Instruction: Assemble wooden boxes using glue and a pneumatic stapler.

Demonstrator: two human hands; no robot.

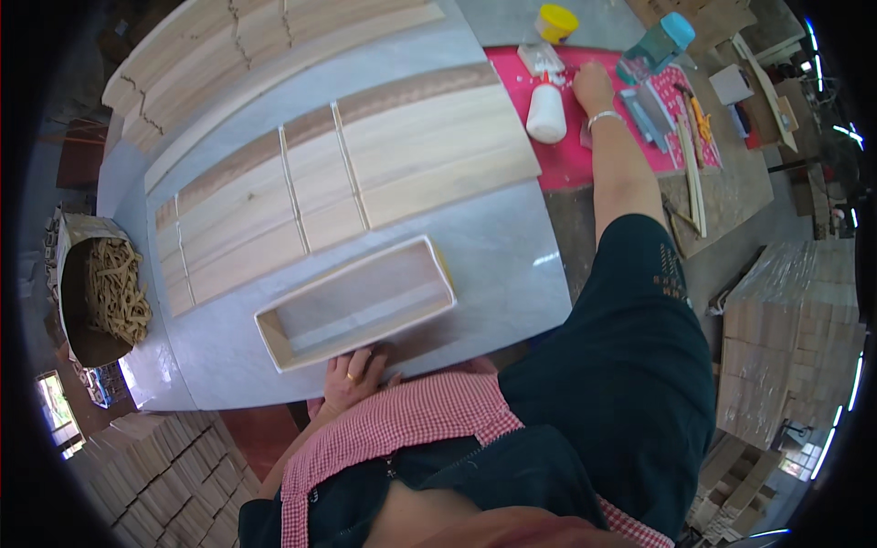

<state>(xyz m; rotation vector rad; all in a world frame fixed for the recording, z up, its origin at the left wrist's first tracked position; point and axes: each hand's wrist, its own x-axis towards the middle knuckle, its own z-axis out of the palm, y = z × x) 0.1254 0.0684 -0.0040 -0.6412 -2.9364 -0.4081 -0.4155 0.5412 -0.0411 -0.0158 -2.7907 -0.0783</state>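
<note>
My left hand (352, 374), with a ring on one finger, rests at the table's front edge. Its bent fingers lie against the near side of a shallow, open rectangular wooden frame (356, 345) and do not wrap around it. Stretched far to the right, my right hand (594, 89) is closed over a pink mat (571, 160). What its fingers hold, if anything, is too small to make out. Beside that hand stands a white squeeze bottle with a red tip (546, 114). A small pale block-like item (541, 58) lies just left of the fingers.
Grooved wooden panels (320, 173) lie on the grey table (493, 247), with more panels (265, 46) behind. A yellow tub (555, 23), blue-lidded jar (656, 50) and orange-handled tool (699, 119) are at right. A container of wood strips (119, 292) stands left.
</note>
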